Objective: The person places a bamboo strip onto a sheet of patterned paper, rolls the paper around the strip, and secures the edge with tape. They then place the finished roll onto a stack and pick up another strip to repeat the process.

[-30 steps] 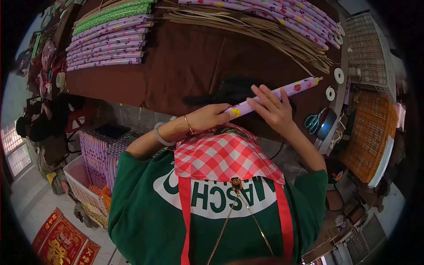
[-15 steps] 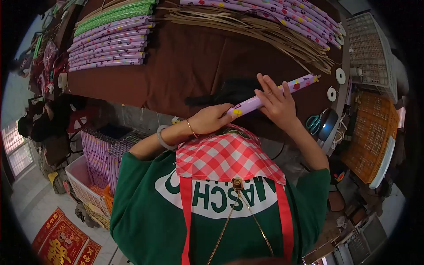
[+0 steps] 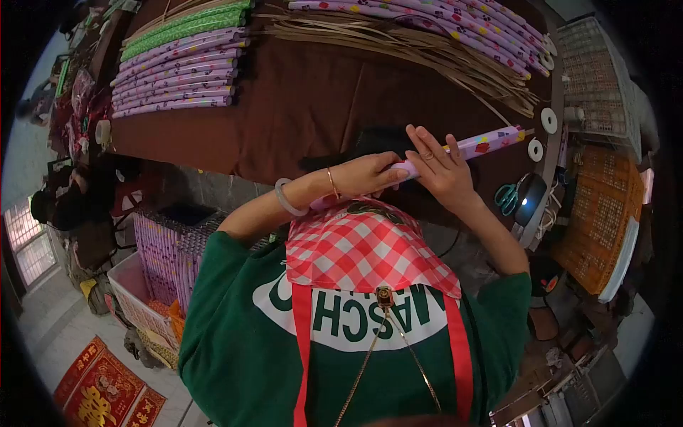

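A slim purple roll [image 3: 491, 142] printed with colorful motifs slants up to the right above the near table edge, a thin tip showing at its far end. My left hand [image 3: 371, 172] is closed round its lower part, and the hand hides some of it. Against the roll's middle lies my right hand [image 3: 442, 171], fingers stretched out and slightly apart, touching it without wrapping round. A dark cloth [image 3: 377, 142] rests on the brown-covered table [image 3: 299, 107] just behind the hands.
Purple and green rolls [image 3: 178, 71] are lined up at the table's left. Brown strips [image 3: 427, 53] and more purple rolls [image 3: 462, 28] lie at the back. White tape rolls [image 3: 548, 120] and teal scissors [image 3: 506, 199] sit along the right edge. A crate of purple rolls [image 3: 135, 292] stands lower left.
My left hand has slid right along the roll, closer to my right hand. The roll has shifted right, its far end now slightly lower. My right hand has barely moved.
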The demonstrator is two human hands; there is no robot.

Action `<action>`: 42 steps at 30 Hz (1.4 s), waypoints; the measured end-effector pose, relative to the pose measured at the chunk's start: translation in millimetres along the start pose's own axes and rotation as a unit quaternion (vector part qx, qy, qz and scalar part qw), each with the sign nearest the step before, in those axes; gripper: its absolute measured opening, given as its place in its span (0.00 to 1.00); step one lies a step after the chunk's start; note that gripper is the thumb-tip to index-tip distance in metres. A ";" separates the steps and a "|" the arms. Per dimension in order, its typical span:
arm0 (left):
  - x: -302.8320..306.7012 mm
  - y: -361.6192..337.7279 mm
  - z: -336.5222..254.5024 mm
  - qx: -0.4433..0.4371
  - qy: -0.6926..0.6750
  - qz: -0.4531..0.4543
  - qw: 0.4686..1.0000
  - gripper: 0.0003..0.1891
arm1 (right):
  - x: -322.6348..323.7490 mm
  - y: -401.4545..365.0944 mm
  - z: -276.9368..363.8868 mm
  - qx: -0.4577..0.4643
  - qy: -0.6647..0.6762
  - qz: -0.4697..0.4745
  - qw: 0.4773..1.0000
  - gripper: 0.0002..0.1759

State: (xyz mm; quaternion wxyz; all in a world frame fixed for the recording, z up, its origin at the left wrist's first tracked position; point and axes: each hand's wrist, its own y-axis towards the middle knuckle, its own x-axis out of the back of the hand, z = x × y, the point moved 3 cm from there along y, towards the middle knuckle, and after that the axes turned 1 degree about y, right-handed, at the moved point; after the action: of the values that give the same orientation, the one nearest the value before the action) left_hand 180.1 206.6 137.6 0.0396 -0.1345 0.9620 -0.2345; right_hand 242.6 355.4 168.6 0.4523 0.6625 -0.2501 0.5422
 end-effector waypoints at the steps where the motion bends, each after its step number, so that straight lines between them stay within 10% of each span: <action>1: -0.1 -1.0 1.0 -0.007 -0.007 0.012 1.000 0.18 | -0.2 -0.2 3.1 -0.008 -0.016 -0.003 1.000 0.13; 8: 5.3 -12.3 5.7 0.049 -0.265 0.041 0.962 0.16 | 7.3 -19.4 1.3 0.003 -0.036 -0.072 0.997 0.18; 27: -1.1 -46.9 1.5 0.003 0.085 -0.064 0.994 0.16 | 7.8 -47.1 -67.9 0.003 -0.029 -0.061 0.998 0.14; 35: 10.0 -77.7 14.6 0.050 0.094 -0.054 0.993 0.16 | 20.6 -100.9 -154.1 -0.224 -0.174 0.000 0.959 0.13; 38: 14.0 -76.8 11.5 0.044 0.128 -0.087 0.987 0.16 | 29.9 -104.4 -134.4 -0.458 0.132 -0.189 0.859 0.13; 42: 18.4 -73.9 2.8 0.027 0.185 -0.124 0.975 0.17 | 37.2 -55.2 -37.9 -0.235 0.023 -0.187 0.954 0.17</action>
State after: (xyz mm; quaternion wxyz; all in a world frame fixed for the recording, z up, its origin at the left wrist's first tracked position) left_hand 180.7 137.2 168.9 -0.1645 -0.2065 0.9216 -0.2845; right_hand 280.0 420.0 185.8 0.6939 0.5597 -0.2319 0.3891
